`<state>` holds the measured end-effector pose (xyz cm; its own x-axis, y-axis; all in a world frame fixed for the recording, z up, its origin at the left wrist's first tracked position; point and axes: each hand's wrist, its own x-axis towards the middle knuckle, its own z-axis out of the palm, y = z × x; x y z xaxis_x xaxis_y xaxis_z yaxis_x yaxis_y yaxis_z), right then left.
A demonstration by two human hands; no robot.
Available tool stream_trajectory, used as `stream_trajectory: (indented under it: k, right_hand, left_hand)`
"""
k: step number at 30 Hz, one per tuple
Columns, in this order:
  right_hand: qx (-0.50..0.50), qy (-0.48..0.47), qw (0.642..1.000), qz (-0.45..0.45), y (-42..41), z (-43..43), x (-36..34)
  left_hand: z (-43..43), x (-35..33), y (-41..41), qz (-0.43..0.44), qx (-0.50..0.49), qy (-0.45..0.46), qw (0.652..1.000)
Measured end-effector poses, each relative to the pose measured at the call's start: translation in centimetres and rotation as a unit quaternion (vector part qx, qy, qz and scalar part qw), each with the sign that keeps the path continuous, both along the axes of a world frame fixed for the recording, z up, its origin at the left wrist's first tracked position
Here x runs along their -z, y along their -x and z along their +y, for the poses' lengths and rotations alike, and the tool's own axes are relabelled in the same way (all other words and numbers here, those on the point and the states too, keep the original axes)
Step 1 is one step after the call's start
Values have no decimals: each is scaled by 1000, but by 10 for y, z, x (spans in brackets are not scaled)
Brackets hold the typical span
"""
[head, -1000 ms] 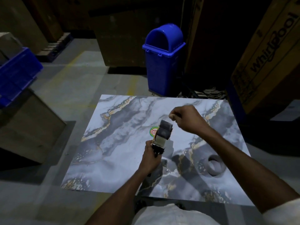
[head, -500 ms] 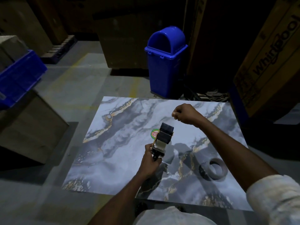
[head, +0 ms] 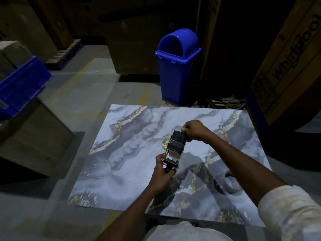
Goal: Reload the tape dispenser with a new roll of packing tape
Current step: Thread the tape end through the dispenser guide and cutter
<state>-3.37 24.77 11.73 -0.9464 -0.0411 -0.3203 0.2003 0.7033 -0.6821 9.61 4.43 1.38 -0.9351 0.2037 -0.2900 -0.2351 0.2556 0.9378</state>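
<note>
Fingers of the left hand point(head: 162, 175) clamp the handle of the tape dispenser point(head: 175, 147), held above the desk point(head: 130, 134); the right hand point(head: 195, 131) pinches its dark top end. Stiff and probably light, it seems best steadied by that handle.

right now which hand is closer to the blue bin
Right. The right hand holds the far end of the tape dispenser, on the side toward the blue bin. The left hand grips the dispenser's near end, closer to the person's body.
</note>
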Motion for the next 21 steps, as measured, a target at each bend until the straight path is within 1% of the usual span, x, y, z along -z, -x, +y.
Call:
stream_trajectory:
  k: [3, 8, 13, 17, 21]
  right_hand:
    - [39, 49, 998, -11, 0, 1, 5]
    - [48, 121, 990, -59, 2, 9, 7]
    - [44, 141, 985, -86, 4, 9, 3]
    - [42, 141, 985, -93, 5, 10, 2]
    - [43, 139, 985, -89, 5, 9, 3]
  left_hand:
    - [1, -5, 2, -12, -24, -21, 999]
    - [-3, -4, 2, -29, -29, -75, 996]
    - [-5, -10, 0, -34, -31, -95, 994]
    - [-5, -15, 0, -40, -19, -89, 995]
    - [-5, -11, 1, -42, -21, -39, 998]
